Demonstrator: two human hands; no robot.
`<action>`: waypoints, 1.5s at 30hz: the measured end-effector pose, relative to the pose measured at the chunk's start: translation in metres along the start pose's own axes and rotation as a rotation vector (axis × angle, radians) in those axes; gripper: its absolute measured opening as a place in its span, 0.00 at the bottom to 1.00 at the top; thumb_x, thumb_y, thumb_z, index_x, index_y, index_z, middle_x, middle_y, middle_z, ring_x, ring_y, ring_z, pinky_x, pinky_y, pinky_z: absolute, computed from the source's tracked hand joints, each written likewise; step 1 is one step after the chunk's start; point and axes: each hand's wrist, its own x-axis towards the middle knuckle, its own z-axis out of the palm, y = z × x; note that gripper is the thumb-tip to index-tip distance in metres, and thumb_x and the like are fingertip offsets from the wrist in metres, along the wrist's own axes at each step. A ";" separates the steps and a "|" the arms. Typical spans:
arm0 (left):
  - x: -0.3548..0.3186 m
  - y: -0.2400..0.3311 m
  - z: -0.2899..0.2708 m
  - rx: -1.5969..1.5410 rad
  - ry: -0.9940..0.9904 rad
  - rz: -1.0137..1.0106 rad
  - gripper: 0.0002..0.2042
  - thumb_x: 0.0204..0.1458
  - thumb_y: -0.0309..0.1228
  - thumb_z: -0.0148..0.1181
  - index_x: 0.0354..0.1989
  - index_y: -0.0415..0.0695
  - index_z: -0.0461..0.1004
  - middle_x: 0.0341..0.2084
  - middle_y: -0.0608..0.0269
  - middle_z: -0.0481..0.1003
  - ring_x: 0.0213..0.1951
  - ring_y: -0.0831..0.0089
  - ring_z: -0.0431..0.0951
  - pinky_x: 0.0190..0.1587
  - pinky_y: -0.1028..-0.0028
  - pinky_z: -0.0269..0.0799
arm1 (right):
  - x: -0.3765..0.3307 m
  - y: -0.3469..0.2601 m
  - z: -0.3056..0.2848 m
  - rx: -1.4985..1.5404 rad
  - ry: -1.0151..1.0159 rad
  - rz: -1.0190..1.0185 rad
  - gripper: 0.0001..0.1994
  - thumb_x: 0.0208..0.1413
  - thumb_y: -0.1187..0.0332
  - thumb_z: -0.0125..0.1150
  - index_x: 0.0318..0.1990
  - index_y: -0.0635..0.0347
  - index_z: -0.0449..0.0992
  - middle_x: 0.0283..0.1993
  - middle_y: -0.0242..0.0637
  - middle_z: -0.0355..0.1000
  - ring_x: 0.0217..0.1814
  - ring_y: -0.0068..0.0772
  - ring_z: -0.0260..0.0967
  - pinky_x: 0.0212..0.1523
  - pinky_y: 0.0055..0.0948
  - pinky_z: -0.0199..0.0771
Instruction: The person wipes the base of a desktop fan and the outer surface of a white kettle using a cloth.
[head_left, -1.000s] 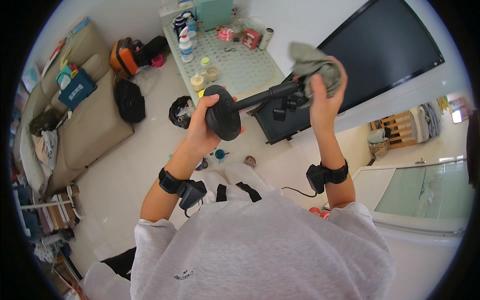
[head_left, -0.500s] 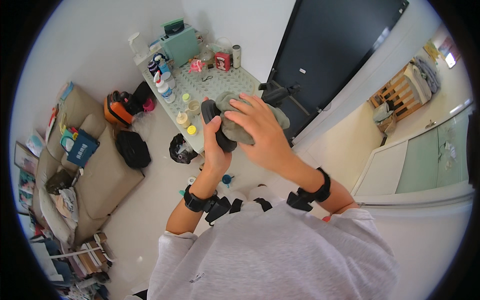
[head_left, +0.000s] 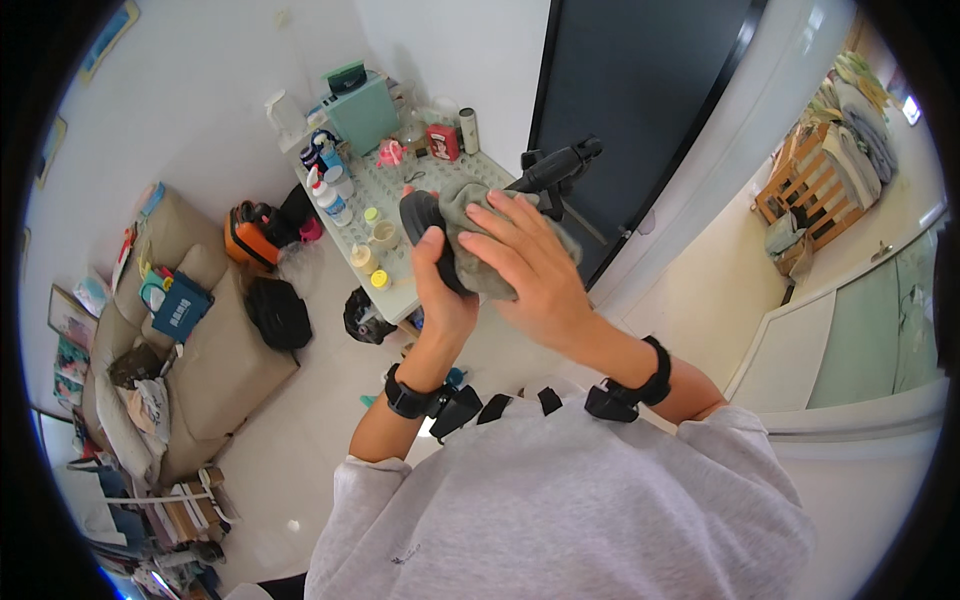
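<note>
In front of me at chest height is a black object with a thick, round, wheel-like end (head_left: 428, 225). My left hand (head_left: 445, 290) is closed around this end, thumb along its near face. A grey-green cloth (head_left: 480, 205) lies bunched against the object's right side. My right hand (head_left: 535, 265) presses the cloth there, its fingers bent over the folds. Beyond the cloth a black bar with a joint (head_left: 560, 168) sticks out to the upper right. It seems to belong to the same object, but the cloth hides where they join.
Past my hands stands a table (head_left: 405, 295) with a spray bottle (head_left: 328, 200), yellow-capped bottles (head_left: 380, 280) and a green case (head_left: 362, 110). A beige sofa (head_left: 215, 380) with bags is at left. A dark door (head_left: 640, 110) stands ahead right.
The view has turned slightly, so the room has shifted. The black bar now shows longer and points more upward. My right hand and the cloth have moved a little lower and to the right.
</note>
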 end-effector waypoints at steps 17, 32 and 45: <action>0.000 0.011 0.029 0.206 0.117 0.210 0.31 0.44 0.42 0.47 0.59 0.53 0.48 0.50 0.62 0.61 0.49 0.69 0.65 0.50 0.64 0.61 | 0.023 0.035 -0.027 0.023 0.117 -0.046 0.33 0.24 0.80 0.64 0.47 0.55 0.65 0.53 0.39 0.61 0.55 0.42 0.60 0.54 0.38 0.60; 0.007 0.063 -0.013 0.299 0.073 0.380 0.37 0.38 0.44 0.51 0.60 0.52 0.47 0.53 0.60 0.57 0.53 0.68 0.61 0.48 0.65 0.64 | 0.049 0.001 -0.011 0.580 0.432 0.109 0.27 0.32 0.81 0.62 0.46 0.57 0.66 0.50 0.39 0.65 0.54 0.34 0.62 0.53 0.32 0.60; 0.012 0.110 -0.024 0.054 -0.002 0.219 0.32 0.42 0.50 0.42 0.58 0.52 0.51 0.53 0.58 0.59 0.53 0.63 0.61 0.49 0.58 0.62 | 0.018 -0.031 0.051 0.788 -0.179 0.192 0.27 0.32 0.82 0.60 0.46 0.59 0.65 0.54 0.42 0.61 0.57 0.42 0.58 0.54 0.31 0.59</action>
